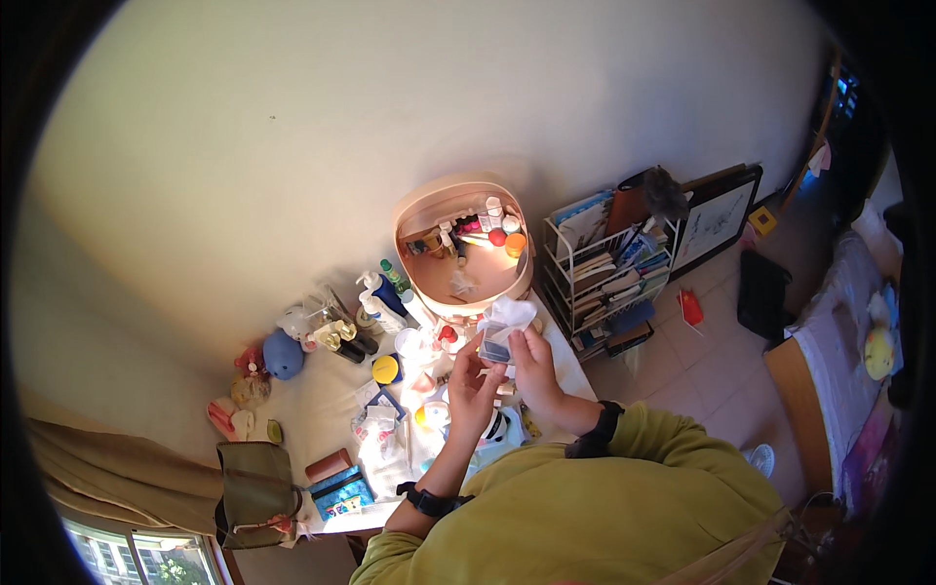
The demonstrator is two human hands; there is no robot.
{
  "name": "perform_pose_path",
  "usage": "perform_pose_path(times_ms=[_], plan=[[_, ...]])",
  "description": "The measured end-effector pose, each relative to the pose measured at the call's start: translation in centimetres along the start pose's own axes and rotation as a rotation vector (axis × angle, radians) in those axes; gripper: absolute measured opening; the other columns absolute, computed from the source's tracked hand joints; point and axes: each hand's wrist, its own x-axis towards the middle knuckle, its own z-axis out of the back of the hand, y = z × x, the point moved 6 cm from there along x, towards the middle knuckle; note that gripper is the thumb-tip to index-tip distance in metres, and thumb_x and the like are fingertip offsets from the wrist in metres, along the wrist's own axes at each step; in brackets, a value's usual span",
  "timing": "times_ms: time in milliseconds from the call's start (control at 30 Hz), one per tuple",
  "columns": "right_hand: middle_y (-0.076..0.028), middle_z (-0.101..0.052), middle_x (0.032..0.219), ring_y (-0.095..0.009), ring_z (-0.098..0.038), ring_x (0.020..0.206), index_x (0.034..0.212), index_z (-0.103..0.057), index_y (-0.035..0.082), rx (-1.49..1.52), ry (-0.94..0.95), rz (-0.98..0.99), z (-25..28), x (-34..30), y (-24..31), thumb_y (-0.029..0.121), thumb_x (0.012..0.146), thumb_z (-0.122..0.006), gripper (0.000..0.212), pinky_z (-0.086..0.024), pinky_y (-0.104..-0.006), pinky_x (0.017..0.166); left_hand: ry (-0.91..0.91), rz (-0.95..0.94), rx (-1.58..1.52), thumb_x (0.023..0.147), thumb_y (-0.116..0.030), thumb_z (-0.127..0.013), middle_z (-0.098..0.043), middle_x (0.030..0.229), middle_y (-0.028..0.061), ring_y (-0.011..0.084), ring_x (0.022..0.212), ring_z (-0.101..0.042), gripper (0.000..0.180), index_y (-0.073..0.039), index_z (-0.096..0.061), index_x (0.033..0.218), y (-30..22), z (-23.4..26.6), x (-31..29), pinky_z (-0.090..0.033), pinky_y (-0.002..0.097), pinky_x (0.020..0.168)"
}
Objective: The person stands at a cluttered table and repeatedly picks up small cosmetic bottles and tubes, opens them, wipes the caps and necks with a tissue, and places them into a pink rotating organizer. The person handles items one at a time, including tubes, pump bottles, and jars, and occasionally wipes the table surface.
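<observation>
Your left hand (474, 388) has its fingers clamped on a small box (495, 348). Your right hand (536, 370) pinches a crumpled white sheet (509, 313) beside it.

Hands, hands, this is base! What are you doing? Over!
Left hand gripping small box. Right hand holding white cloth against it. Cluttered table below, nothing blocking hands. Over.

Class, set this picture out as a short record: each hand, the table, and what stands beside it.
Left hand: holds a small clear box
Right hand: at a white cloth or tissue, against the box
Table: open pink case, yellow round lid, blue pouch
Right of table: white rack with books
Table's left edge: olive bag
</observation>
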Motion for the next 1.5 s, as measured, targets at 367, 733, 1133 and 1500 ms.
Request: perform_pose_path(times_ms=[367, 733, 1133, 1500], plan=[[-0.011, -0.059, 0.069, -0.015, -0.056, 0.063, 0.094, -0.057, -0.003, -0.483, 0.234, 0.193, 0.0, 1.4, 3.2, 0.019, 0.092, -0.053, 0.023, -0.044, -0.031, 0.059, 0.048, -0.087, 0.33, 0.085, 0.002, -0.063, -0.047, 0.111, 0.0093, 0.014, 0.088, -0.058, 0.039, 0.002, -0.049, 0.122, -0.7, -0.2, -0.6, -0.054, 0.0253, 0.071], [-0.013, -0.043, 0.054, -0.02, -0.043, 0.053, 0.072, -0.05, -0.002, -0.352, 0.126, -0.038, 2.1, 1.4, -1.0, 0.035, 0.101, -0.037, 0.049, -0.038, -0.0365, 0.054, 0.045, 0.11, 0.142, 0.08, -0.003, -0.073, -0.063, 0.092, 0.0039, 0.0072, 0.075, -0.06, 0.049, -0.003, -0.054, 0.125, 0.4, 0.2, 0.0, -0.05, 0.0212, 0.067], [0.001, -0.063, 0.087, -0.008, -0.062, 0.079, 0.1, -0.061, 0.009, 0.311, 0.054, -0.457, 1.4, -0.1, -4.0, 0.035, 0.097, -0.051, 0.027, -0.05, -0.0236, 0.063, 0.016, -0.181, 0.125, 0.083, 0.009, -0.062, -0.052, 0.122, 0.0085, 0.0142, 0.1, -0.059, 0.05, -0.003, -0.051, 0.13, -0.1, 0.8, -0.3, -0.053, 0.0249, 0.083], [-0.006, -0.059, 0.092, -0.014, -0.057, 0.081, 0.113, -0.056, 0.0, -0.083, 0.123, 0.14, 2.5, 2.1, 1.2, 0.025, 0.096, -0.052, 0.03, -0.044, -0.0264, 0.073, -0.201, 0.176, -0.25, 0.088, -0.006, -0.06, -0.062, 0.107, 0.0067, 0.0144, 0.09, -0.063, 0.031, -0.003, -0.054, 0.118, 1.4, 3.0, 0.0, -0.056, 0.0282, 0.076]])
